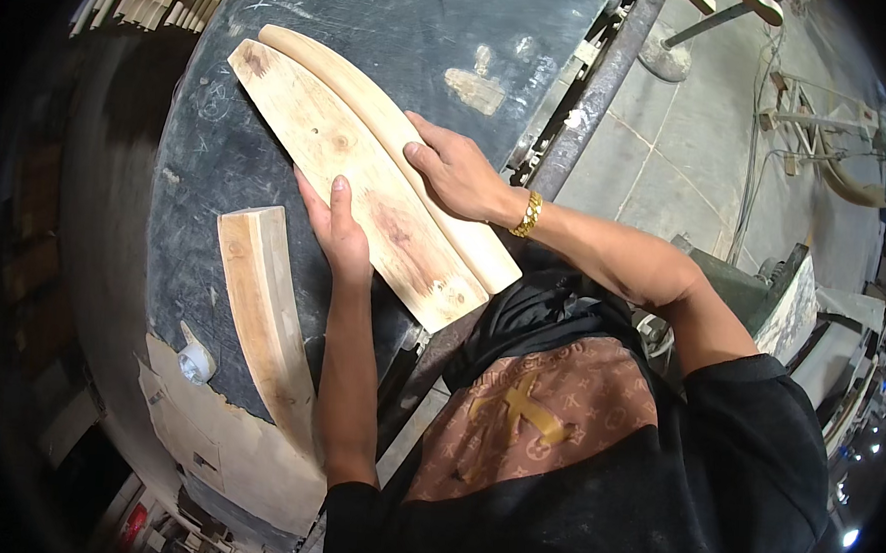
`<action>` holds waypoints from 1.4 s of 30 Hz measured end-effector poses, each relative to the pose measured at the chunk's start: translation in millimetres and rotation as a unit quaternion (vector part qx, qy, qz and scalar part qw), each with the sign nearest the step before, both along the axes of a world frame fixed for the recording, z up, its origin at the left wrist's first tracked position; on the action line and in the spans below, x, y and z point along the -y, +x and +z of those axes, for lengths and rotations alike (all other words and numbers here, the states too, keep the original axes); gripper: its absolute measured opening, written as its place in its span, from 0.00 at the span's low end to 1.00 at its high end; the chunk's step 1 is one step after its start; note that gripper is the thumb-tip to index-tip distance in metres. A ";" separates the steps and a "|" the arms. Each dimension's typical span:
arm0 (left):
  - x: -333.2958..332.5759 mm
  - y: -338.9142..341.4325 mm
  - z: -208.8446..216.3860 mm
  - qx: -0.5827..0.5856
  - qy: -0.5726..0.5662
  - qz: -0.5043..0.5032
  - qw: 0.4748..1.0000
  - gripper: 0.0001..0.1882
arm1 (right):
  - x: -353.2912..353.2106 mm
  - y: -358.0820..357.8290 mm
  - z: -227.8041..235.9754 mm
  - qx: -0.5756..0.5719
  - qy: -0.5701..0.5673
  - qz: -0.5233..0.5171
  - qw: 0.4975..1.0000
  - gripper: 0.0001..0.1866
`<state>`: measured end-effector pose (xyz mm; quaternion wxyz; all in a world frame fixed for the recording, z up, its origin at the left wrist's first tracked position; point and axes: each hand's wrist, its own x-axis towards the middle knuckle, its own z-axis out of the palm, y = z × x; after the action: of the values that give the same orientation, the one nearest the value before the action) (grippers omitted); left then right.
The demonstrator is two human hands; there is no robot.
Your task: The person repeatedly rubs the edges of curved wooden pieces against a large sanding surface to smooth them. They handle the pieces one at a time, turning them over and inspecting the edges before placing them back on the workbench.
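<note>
- Tapered wooden board [372,193]: one, knotted, slanting over the dark worktable [220,135]; whether it touches the top, we cannot quite tell.
- Curved wooden rail [367,97]: one, snug along the board's right edge.
- Left hand [340,233]: we see it pinching the board's left edge, thumb on the face.
- Right hand [458,177]: clasping the rail's outer side; gold bracelet [528,213] at the wrist.
- Curved wooden block [263,302]: one, lying left of our left forearm.

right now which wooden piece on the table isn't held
The wooden piece lying on the table left of the left forearm; the broader wood is held between the left hand and right hand.
</note>
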<state>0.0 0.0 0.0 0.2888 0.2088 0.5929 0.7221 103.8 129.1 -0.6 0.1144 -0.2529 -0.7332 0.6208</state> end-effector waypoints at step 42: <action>-23.2 6.2 43.3 -0.341 -0.426 0.050 0.836 0.54 | -42.0 -5.4 8.5 -0.016 -0.010 -0.029 0.999 0.23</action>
<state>6.2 23.2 43.3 0.0920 0.2685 0.9125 0.2945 98.4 171.1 7.8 0.1413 -0.2651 -0.7175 0.6285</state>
